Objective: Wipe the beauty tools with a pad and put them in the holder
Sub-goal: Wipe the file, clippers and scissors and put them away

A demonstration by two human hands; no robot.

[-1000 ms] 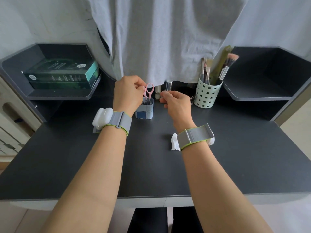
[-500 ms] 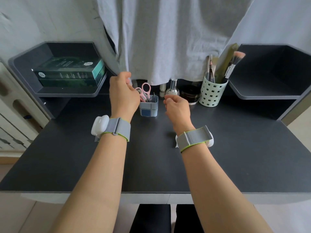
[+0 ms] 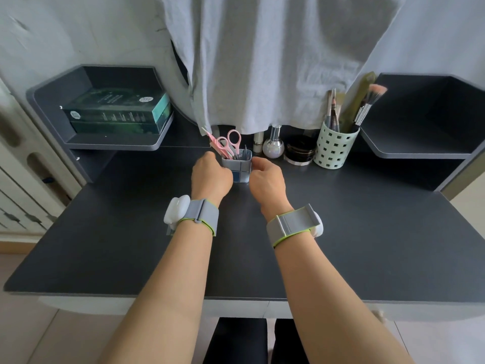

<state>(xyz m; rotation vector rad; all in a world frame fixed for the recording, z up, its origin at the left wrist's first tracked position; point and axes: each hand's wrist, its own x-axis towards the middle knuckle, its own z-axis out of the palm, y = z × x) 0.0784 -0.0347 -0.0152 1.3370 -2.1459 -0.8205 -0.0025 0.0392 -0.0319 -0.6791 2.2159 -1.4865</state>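
From the head view, the small square blue-and-grey metal holder (image 3: 237, 168) stands on the dark grey worktop (image 3: 367, 232) towards the middle of its far edge, with the left hand (image 3: 211, 176) on one flank and the right hand (image 3: 266, 179) on the other. Pink-handled scissors (image 3: 231, 143), a pink-handled tool leaning beside them, and a couple of thin metal implements already stand in it, so the step in hand looks like settling or shifting the loaded holder. To do that well, I judge both hands should press evenly on opposite walls low down, keeping the holder upright so the tall, top-heavy scissors do not tip it, and slide it, not lift it, clear of the round pearly glass bottle (image 3: 273, 145) and the black jar (image 3: 300, 152) just beside it. The fingers of the left hand curl forward at the holder's left wall and seem to touch it, though the back of the hand hides the contact; I cannot tell whether they truly clasp it. The right-hand fingers are loosely curled, close beside the right wall, their tips hidden as well, and contact cannot be confirmed. The wiping pad is not visible. A pale green perforated cup of brushes (image 3: 336, 147) stands near the far right.
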